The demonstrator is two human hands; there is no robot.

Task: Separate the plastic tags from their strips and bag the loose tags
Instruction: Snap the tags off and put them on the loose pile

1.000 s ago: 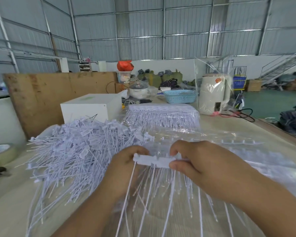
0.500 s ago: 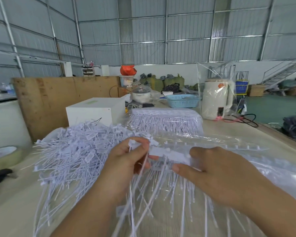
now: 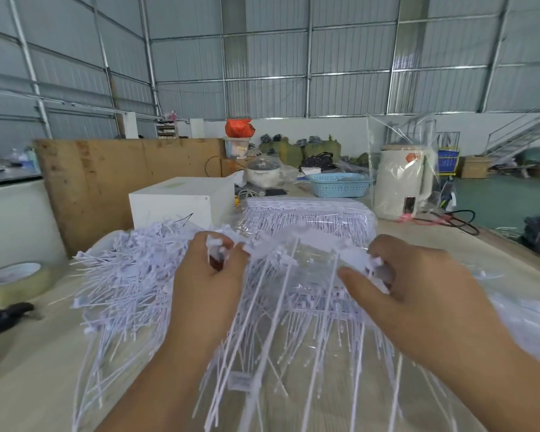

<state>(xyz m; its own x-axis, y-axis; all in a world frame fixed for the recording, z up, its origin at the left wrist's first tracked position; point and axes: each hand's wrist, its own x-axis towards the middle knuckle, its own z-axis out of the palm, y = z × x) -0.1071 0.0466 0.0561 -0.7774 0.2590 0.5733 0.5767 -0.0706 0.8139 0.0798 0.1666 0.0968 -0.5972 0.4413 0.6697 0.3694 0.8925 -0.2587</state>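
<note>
Both hands are working above the middle of the tabletop (image 3: 28, 369), held apart from each other over a spread of white plastic tags. The left hand (image 3: 209, 275) is pinching the heads of a few tags (image 3: 215, 244) between thumb and curled fingers, so its grip is narrow and holding those tags. The right hand (image 3: 412, 285) is curling its fingers round the end of a white strip (image 3: 374, 269), its grip closed on that piece; motion blur is hiding the exact finger placement. Between the two hands, long thin tag tails (image 3: 281, 307) are hanging and fanning downward toward the near edge.

To the left of the hands, a large heap of loose tags (image 3: 128, 275) is lying on the tabletop. Beyond the hands, a neat bundle of unseparated strips (image 3: 309, 216) is sitting wrapped in clear plastic. A clear plastic bag (image 3: 518, 310) is lying flat under and to the right of the right hand; whether it is holding any tags is hard to tell.

At the left edge a roll of tape (image 3: 13, 282) is resting beside a dark tool (image 3: 3, 316). Farther back a white box (image 3: 181, 204), a blue basket (image 3: 337, 183) and a white kettle (image 3: 399, 182) inside a clear bag are standing on the tabletop.
</note>
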